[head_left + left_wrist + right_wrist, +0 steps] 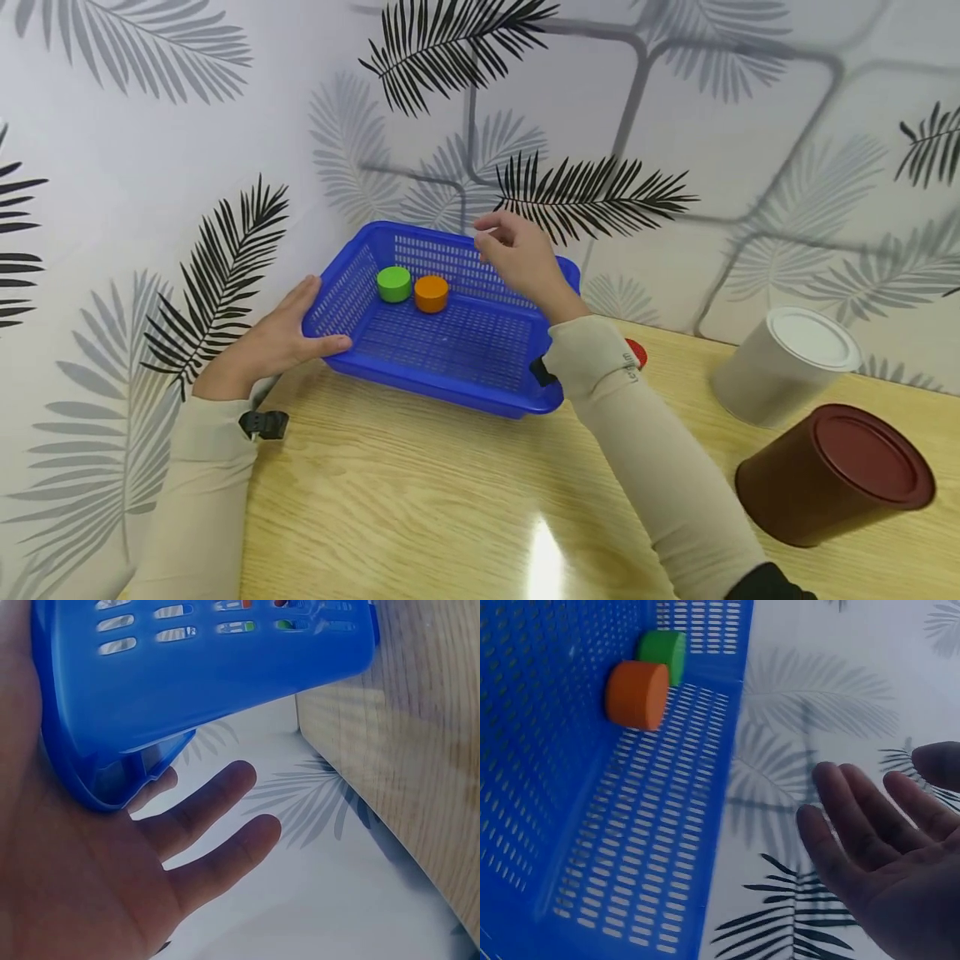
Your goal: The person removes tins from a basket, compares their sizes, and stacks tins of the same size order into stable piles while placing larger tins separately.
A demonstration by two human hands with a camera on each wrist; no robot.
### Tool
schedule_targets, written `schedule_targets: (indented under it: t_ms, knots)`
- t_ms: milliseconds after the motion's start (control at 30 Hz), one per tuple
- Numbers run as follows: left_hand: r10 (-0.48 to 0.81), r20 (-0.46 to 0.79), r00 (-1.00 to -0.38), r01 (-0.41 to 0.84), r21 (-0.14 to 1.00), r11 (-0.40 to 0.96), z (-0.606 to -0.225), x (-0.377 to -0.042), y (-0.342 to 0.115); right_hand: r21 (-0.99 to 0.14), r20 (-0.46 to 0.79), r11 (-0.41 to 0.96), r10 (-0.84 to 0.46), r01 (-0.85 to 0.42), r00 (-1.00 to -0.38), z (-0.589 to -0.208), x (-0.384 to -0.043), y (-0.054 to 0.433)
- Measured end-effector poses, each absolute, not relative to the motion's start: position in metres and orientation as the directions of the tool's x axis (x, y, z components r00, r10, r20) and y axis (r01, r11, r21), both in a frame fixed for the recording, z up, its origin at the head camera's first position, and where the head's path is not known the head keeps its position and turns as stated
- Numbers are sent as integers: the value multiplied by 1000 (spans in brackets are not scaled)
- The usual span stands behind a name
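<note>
A blue plastic basket with slotted walls stands on the table against the wall. Inside it, toward the back left, a small green round piece sits beside an orange one, both short cylinders. My left hand rests against the basket's left end, thumb at the front corner. In the left wrist view its fingers reach out straight below the rim. Over the basket's back right rim hovers my right hand, fingers loosely bent and holding nothing. The right wrist view shows its palm and spread fingers beside the basket.
Right of the basket stand a white lidded can and, nearer me, a dark red-brown can. Part of a red object shows behind my right sleeve. The leaf-patterned wall rises directly behind the wooden table.
</note>
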State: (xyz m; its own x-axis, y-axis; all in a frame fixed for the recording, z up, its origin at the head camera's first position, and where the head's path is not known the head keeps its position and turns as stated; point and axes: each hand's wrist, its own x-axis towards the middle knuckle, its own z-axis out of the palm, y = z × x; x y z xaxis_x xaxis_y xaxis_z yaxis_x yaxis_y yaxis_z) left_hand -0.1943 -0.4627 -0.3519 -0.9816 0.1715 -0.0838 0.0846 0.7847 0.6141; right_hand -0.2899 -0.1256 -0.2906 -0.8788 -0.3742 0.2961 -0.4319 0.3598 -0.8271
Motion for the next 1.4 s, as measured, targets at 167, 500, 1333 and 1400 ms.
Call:
schedule_targets:
  t_ms: [167,500,1333,1400]
  knots:
    - [160,-72,-985,82,612,787,-347,-195,-463,-747,217,494,-452,-445,-866,-304,-314,-147]
    - [150,-84,-985,64,631,773,-360,-192,-455,-592,-92,676,-597,-439,-797,-356,-353,-174]
    - [135,-78,-988,55,637,769,-354,-187,-458,-649,-117,672,-552,-357,-825,-358,-351,-191]
    - [136,-76,-988,57,640,767,-352,-187,-457,-720,-116,621,-547,-310,-829,-353,-351,-187]
